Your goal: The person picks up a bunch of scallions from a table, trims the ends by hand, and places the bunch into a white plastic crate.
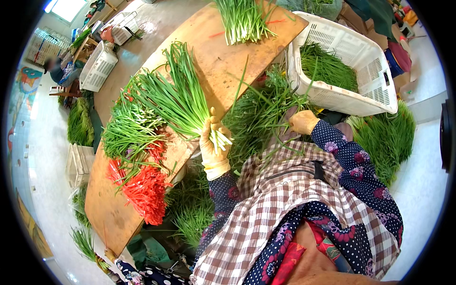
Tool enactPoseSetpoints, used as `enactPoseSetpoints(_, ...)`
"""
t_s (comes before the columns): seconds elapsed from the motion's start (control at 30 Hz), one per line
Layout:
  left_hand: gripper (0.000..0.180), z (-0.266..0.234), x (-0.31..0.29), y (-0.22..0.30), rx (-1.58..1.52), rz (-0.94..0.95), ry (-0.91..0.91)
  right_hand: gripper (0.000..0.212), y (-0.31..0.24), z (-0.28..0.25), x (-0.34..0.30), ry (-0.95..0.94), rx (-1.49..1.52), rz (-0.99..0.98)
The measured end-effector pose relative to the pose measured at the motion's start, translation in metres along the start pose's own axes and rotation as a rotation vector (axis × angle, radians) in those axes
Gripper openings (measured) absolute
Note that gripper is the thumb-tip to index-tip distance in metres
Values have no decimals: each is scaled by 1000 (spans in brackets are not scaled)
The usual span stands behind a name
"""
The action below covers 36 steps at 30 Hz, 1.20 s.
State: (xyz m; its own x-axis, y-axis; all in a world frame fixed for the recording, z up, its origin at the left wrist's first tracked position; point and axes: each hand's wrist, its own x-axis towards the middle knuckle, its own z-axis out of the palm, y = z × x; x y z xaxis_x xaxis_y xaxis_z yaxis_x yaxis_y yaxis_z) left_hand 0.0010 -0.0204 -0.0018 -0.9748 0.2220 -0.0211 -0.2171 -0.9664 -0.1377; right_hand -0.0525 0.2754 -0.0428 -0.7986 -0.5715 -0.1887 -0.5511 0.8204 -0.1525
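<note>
My left hand (213,147), in a pale yellow glove, is closed round the white stem ends of a thick bunch of garlic chives (183,102). The green leaves fan up and left over the wooden table. My right hand (304,122), gloved alike, is closed at the edge of the loose chives (261,107) heaped over my lap; its fingertips are partly hidden among thin stalks. Left of the held bunch, more chives (130,130) lie on the table (107,199). A bundle of red plastic ties (145,192) lies below them.
Another chive bunch (242,23) lies on the table's far end. A white plastic crate (375,95) holding chives stands at the right, with a chive pile (387,137) beside it. Another person's gloved hand (111,255) is at the near left. More crates (99,66) stand at the far left.
</note>
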Motion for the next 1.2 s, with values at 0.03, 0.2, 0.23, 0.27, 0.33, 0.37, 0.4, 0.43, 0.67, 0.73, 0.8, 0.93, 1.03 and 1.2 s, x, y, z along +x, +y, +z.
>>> enactPoseSetpoints(0.03, 36, 0, -2, 1, -6, 7, 7, 30, -8, -14, 5, -141, -105, 87)
enactPoseSetpoints(0.2, 40, 12, 0, -7, -6, 14, 1, 53, -67, -62, 71, 736, -32, -238)
enactPoseSetpoints(0.23, 40, 12, 3, -9, -11, 1, 3, 54, -74, -73, 85, 829, -83, -345)
enactPoseSetpoints(0.27, 40, 14, 7, -10, 14, -13, -10, 53, -75, -70, 99, 771, -90, -392)
enactPoseSetpoints(0.33, 38, 26, 8, -13, 50, -2, -23, 44, -79, -53, 121, 715, -4, -503)
enactPoseSetpoints(0.37, 37, 29, 12, -15, 62, -11, -37, 30, -76, -47, 122, 832, -33, -542)
enactPoseSetpoints(0.4, 37, 35, 15, -17, 57, -16, -53, 19, -68, -27, 123, 813, -105, -512)
enactPoseSetpoints(0.43, 37, 35, 10, -8, 64, 9, -56, 12, -86, -42, 101, 833, -204, -618)
enactPoseSetpoints(0.67, 34, 15, 33, -12, 123, 59, -24, 46, -63, -17, 60, -140, 296, -352)
enactPoseSetpoints(0.73, 28, 13, 36, -24, 138, 27, 30, 60, -55, -55, 65, -87, 865, -189)
enactPoseSetpoints(0.8, 24, 5, 29, -36, 254, 50, 120, 72, -67, -81, 77, -96, 1326, -48)
enactPoseSetpoints(0.93, 13, -18, 21, -69, 518, -121, 236, 74, -101, -121, 70, -367, 1320, 108)
enactPoseSetpoints(1.03, 15, -34, 5, -81, 623, -238, 330, 89, -109, -71, 76, -70, 1429, -306)
enactPoseSetpoints(1.2, 26, -38, 2, -77, 675, -452, 267, 91, -112, -65, 57, -48, 1262, -136)
